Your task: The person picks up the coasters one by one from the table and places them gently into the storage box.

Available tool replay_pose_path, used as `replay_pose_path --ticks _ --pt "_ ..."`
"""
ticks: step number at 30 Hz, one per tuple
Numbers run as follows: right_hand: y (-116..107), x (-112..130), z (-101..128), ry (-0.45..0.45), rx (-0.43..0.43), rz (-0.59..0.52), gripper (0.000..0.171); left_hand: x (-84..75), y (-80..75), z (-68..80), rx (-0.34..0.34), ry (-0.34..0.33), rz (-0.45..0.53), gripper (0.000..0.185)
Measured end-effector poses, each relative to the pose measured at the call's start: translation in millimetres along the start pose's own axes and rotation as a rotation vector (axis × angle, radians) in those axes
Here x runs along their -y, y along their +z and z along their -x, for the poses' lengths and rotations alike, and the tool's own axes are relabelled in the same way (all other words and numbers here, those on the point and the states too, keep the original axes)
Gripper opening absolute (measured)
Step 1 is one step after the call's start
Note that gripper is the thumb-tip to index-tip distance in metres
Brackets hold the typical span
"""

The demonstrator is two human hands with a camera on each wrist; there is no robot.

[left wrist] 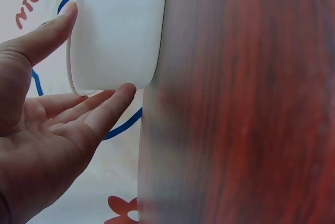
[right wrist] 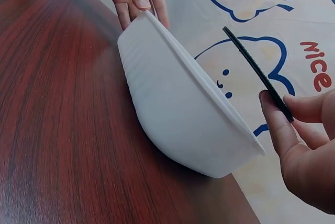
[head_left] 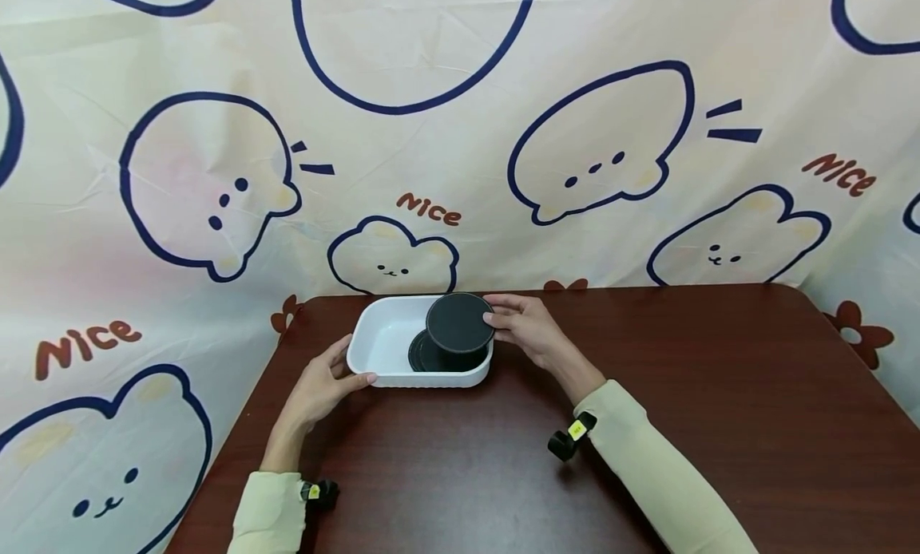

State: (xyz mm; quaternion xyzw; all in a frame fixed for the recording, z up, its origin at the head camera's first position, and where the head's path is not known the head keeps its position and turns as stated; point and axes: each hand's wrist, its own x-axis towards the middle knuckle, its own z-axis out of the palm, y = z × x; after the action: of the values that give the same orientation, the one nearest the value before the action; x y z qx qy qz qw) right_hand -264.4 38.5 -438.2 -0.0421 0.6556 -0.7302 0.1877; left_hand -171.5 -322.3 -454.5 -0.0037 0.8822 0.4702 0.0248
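A white rectangular plastic basin [head_left: 384, 338] stands near the back edge of the table. My left hand [head_left: 319, 386] holds its left end, thumb on the near rim and fingers spread along the end wall. Above the basin's right side, my right hand [head_left: 530, 328] pinches a thin black round coaster [head_left: 458, 322] by its edge, thumb on one face and fingers on the other. In the right wrist view the held coaster [right wrist: 256, 69] is edge-on and tilted, above the rim. Another black round piece [head_left: 420, 354] with ringed markings lies in the basin, partly hidden by the held one.
The brown wooden table [head_left: 460, 466] spreads in front of the basin and to its right. A cartoon-print cloth [head_left: 489, 155] hangs right behind the table's back edge. Each wrist wears a small black camera, such as the right one [head_left: 564, 444].
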Motion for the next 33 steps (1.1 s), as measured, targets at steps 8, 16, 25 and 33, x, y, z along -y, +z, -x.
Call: replay_pose_path --ticks 8,16,25,33 --pt "6 2 -5 0.016 -0.013 0.022 0.044 0.3 -1.7 -3.6 0.012 -0.011 -0.006 0.094" --pt "8 7 -7 0.036 -0.012 0.020 0.044 -0.5 -3.4 -4.6 0.012 -0.015 -0.013 0.096" --pt "14 5 -9 0.044 -0.014 0.047 0.045 -2.1 -2.6 -3.5 0.016 -0.028 -0.009 0.095" --pt "23 2 -10 0.034 0.002 0.054 0.047 -1.1 -3.5 -3.2 0.019 -0.037 -0.006 0.097"
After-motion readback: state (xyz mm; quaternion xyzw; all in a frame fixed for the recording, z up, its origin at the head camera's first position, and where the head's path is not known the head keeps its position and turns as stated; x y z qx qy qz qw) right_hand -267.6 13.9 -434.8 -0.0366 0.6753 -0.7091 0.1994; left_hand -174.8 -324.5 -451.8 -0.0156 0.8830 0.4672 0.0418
